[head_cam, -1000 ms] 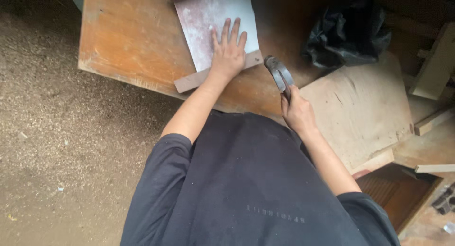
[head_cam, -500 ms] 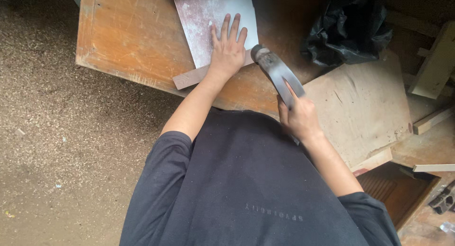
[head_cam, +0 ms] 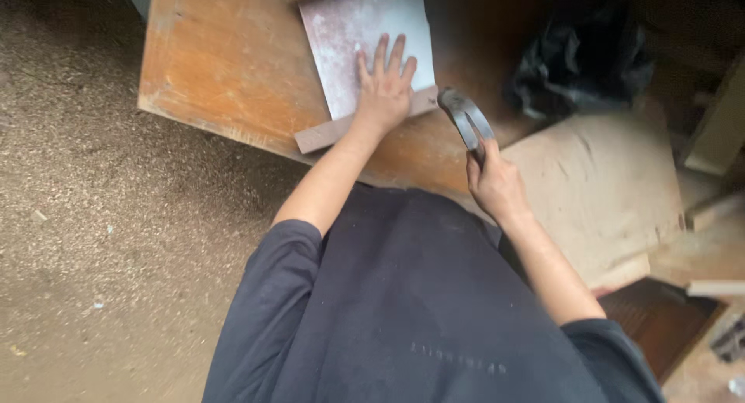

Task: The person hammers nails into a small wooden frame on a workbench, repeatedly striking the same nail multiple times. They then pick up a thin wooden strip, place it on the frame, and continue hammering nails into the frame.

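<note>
Hammer is sitting in the right hand, its metal head raised just beside the end of the wooden strip. It is probably head-heavy and rigid, so a hold low on the handle is suiting it; the right grip is wrapping closed around that handle, wrist cocked, forearm angling up from the torso. The left hand is pressing flat, fingers spread, on the grey panel and strip lying on the orange worktop, arm reaching forward. That thin panel is looking stiff and light, likely to slide.
</note>
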